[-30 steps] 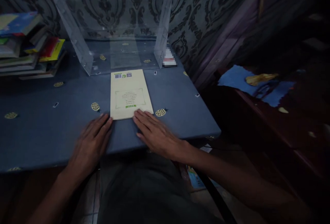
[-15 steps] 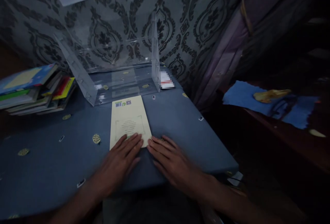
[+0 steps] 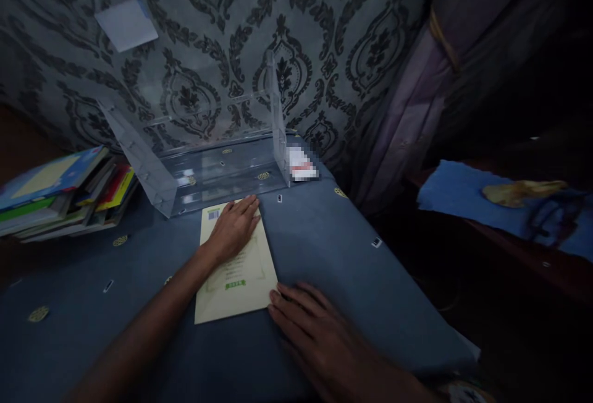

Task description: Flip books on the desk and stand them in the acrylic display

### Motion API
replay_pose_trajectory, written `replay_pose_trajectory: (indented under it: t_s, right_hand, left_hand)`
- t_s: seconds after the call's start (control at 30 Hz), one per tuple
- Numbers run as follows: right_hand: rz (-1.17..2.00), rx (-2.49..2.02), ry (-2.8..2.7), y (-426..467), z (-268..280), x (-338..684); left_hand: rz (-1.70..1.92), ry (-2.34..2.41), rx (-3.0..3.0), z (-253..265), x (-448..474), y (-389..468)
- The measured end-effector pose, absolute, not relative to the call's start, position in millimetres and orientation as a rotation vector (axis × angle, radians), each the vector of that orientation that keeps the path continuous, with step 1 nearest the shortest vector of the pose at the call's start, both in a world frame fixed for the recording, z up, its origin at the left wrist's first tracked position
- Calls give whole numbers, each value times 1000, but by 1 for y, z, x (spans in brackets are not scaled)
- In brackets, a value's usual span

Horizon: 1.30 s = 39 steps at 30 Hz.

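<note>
A pale yellow book (image 3: pixel 217 301) lies flat on the blue patterned tablecloth (image 3: pixel 139 353), with a barcode at its far end and a green label near its close end. My left hand (image 3: pixel 235 224) rests on the far part of the cover, fingers stretched out, hiding part of the print. At the book's near right corner, my right hand (image 3: pixel 312 322) lies with fingers extended, its fingertips touching the corner. Just beyond the book stands a clear plastic rack (image 3: pixel 160 183) with upright sides.
A stack of books (image 3: pixel 50 190) lies at the left. Right of the rack is a small white and red item (image 3: pixel 302 165), blurred out. A blue cloth (image 3: pixel 449 190) with a yellowish object (image 3: pixel 519 194) lies off the table's right edge, past a tied curtain (image 3: pixel 407 106).
My left hand has slid forward from the book's near end to its far end. My right hand stays by the near right corner. The view has tipped upward.
</note>
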State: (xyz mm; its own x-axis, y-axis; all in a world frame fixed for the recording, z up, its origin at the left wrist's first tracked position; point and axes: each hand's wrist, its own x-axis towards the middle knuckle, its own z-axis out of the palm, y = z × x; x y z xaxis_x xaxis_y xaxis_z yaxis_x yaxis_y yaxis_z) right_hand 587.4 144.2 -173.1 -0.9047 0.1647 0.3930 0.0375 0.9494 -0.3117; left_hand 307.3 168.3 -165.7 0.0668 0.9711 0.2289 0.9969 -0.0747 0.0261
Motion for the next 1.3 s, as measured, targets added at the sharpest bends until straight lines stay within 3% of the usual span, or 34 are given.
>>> replay_pose_trajectory:
  t_s: [0.2,0.47,0.7,1.3]
  right_hand:
    - [586,-212,-2555,158,-162,569]
    - [459,-164,-2730,233,-167,494]
    - [509,-402,-2716,277,-175,452]
    - [592,-392,-2667,280,-174,456]
  left_hand:
    - [-504,-2036,-2130,-175,308,168]
    - [-1026,-2002,-2010,-182,291,165]
    - [-976,-2017,-2035,-179,293,165]
    - [-672,-2063,-2073,-175,293,171]
